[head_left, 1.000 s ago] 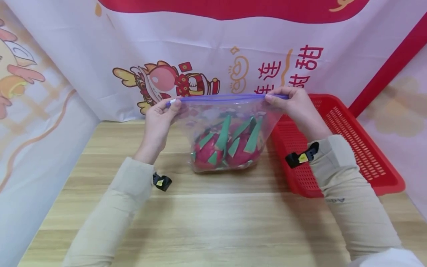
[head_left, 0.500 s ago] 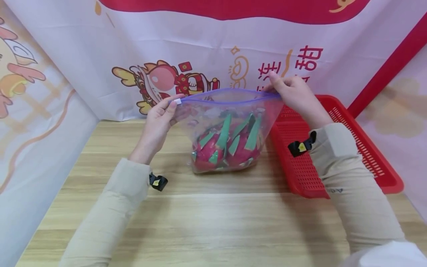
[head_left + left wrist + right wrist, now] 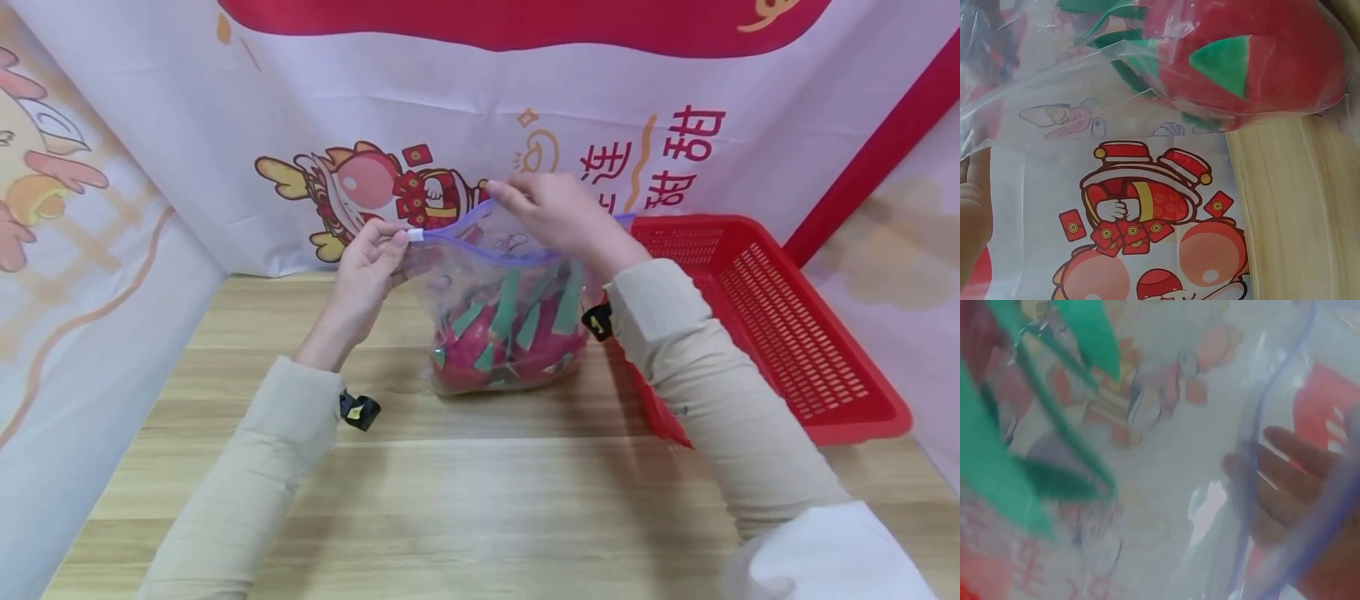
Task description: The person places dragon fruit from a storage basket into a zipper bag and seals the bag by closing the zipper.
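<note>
A clear zip bag (image 3: 438, 287) with a purple zip stands on the table, holding two dragon fruits (image 3: 471, 343) with green scales. Its mouth gapes between the hands. My left hand (image 3: 358, 279) pinches the left end of the zip by the white slider (image 3: 416, 235). Over the middle of the mouth is my right hand (image 3: 566, 215), thumb pointing left. The right wrist view shows that hand's fingers (image 3: 1285, 481) extended and spread beside the purple zip strip (image 3: 1257, 437), partly behind the film. In the left wrist view a red dragon fruit (image 3: 1297, 56) fills the bag's bottom.
A red plastic basket (image 3: 802, 333) with slotted walls stands right of the bag, partly behind the right sleeve (image 3: 720, 408). A white printed cloth (image 3: 450, 92) hangs behind the wooden table (image 3: 465, 517), and another covers the left side.
My right hand has let go of the zip's right end and moved left over the mouth. The flat-stretched mouth has spread apart. My left hand keeps its pinch, shifted slightly right.
</note>
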Motion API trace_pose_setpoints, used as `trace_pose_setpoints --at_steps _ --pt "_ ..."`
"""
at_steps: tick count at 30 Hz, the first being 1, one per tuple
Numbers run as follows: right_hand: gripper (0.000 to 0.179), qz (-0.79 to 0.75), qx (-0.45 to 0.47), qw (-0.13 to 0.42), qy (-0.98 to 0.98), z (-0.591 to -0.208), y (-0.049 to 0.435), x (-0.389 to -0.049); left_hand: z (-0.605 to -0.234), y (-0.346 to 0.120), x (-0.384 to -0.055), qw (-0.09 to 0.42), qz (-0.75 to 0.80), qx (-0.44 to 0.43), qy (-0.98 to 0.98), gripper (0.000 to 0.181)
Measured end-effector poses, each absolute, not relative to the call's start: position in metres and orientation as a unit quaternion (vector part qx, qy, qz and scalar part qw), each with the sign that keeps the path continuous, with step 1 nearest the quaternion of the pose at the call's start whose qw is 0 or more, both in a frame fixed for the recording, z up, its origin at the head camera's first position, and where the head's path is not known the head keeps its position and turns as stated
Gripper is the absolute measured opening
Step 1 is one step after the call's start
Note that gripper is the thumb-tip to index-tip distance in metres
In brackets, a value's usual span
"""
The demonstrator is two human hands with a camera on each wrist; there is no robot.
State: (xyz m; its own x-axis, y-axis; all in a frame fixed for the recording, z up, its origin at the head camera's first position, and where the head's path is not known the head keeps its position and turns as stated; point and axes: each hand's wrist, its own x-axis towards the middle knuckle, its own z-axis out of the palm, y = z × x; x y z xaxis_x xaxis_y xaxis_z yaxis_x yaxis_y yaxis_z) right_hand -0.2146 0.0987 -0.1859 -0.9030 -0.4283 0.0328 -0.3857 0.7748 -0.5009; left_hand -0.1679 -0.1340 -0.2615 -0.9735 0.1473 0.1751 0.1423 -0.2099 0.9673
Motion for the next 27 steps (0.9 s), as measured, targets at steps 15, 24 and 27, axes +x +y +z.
trace_pose_setpoints --at_steps 15,24,27 --pt "0.057 -0.336 -0.285 0.123 0.889 -0.185 0.057 -0.205 -0.262 -0.137 -0.171 -0.026 0.749 0.093 0.656 0.006" --pt "0.029 -0.288 -0.296 0.069 0.908 -0.192 0.044 -0.201 -0.258 -0.132 -0.167 -0.051 0.710 0.080 0.697 0.007" --pt "0.026 -0.285 -0.290 0.059 0.912 -0.193 0.042 -0.199 -0.256 -0.129 -0.164 -0.061 0.684 0.081 0.722 0.009"
